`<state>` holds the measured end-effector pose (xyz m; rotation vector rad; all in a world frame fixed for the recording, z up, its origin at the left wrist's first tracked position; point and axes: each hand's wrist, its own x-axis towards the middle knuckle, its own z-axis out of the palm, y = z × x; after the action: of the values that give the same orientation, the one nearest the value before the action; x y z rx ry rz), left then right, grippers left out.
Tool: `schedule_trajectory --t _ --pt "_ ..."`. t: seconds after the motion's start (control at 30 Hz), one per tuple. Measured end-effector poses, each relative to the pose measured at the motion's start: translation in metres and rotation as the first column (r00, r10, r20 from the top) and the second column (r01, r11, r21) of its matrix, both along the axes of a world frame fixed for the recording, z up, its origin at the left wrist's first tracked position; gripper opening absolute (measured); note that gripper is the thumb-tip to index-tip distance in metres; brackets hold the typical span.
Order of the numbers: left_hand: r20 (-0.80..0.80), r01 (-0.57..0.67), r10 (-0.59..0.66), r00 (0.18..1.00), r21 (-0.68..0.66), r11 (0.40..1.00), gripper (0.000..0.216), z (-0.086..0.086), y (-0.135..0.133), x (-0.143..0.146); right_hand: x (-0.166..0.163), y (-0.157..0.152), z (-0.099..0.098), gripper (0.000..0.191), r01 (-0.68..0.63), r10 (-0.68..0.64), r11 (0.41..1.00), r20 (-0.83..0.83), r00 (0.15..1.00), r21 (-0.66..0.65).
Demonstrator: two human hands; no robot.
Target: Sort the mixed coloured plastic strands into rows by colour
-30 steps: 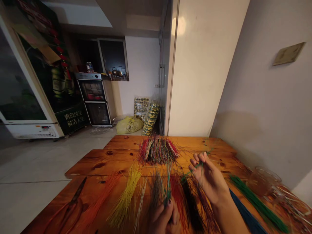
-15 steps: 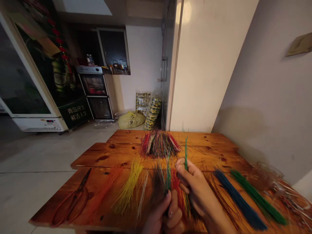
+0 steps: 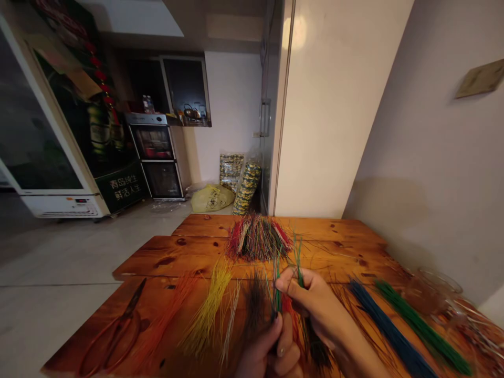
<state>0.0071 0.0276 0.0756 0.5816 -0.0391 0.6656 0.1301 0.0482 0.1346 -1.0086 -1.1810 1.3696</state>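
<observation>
My left hand (image 3: pixel 268 349) at the bottom of the view is shut around a thin bunch of green strands (image 3: pixel 277 286), which stick up out of its fingers. Just beside it, my right hand (image 3: pixel 311 302) pinches a few more green strands (image 3: pixel 298 262) between thumb and fingers. Both hands hang over a wooden table (image 3: pixel 331 231). Under them lie a red bundle (image 3: pixel 289 320) and a dark bundle (image 3: pixel 255 304). A mixed pile of coloured strands (image 3: pixel 258 239) sits beyond the hands, not touching them.
Yellow strands (image 3: pixel 207 310), orange strands (image 3: pixel 165 320) and red-handled scissors (image 3: pixel 114 336) lie to the left. Blue (image 3: pixel 388 331) and green (image 3: pixel 421 328) bundles and a glass jar (image 3: pixel 433 289) lie to the right. A wall (image 3: pixel 413 131) runs along the table's right side.
My right hand has moved down and left, closer to my left hand, and its green strands have turned from slanting to nearly upright. The blue bundle is no longer covered by my right forearm.
</observation>
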Motion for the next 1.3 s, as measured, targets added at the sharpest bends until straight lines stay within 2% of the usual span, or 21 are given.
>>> schedule_trajectory --t 0.27,0.4,0.53,0.7,0.9,1.13,1.3 --pt "-0.039 -0.030 0.030 0.999 0.001 1.000 0.036 0.008 0.000 0.000 0.006 0.002 0.002 0.034 0.007 -0.005 0.999 -0.071 0.997 0.039" --pt "-0.076 -0.038 0.038 0.996 -0.007 0.999 0.037 0.006 0.002 0.000 0.009 0.006 0.004 0.033 0.039 -0.033 0.998 -0.098 0.995 0.056" --pt "-0.112 -0.020 0.020 0.993 0.003 1.000 0.038 0.001 0.002 0.002 0.016 0.013 0.011 0.028 0.120 -0.105 0.988 -0.149 0.983 0.096" --pt "-0.114 -0.081 0.080 0.990 -0.003 0.997 0.036 -0.001 0.002 0.006 0.025 0.024 0.021 0.023 0.193 -0.159 0.970 -0.214 0.964 0.147" --pt "-0.066 -0.092 0.093 0.993 0.018 0.996 0.032 -0.006 0.003 0.010 0.020 0.024 0.019 0.023 0.126 -0.099 0.985 -0.215 0.972 0.119" --pt "-0.057 -0.101 0.102 0.993 0.021 0.995 0.032 -0.005 0.001 0.010 0.012 0.008 0.000 0.026 -0.070 0.071 0.997 -0.228 0.971 0.013" --pt "-0.098 -0.109 0.108 0.989 0.004 0.994 0.033 -0.002 0.000 0.010 0.013 0.007 -0.002 0.026 -0.045 0.047 0.999 -0.268 0.962 0.013"
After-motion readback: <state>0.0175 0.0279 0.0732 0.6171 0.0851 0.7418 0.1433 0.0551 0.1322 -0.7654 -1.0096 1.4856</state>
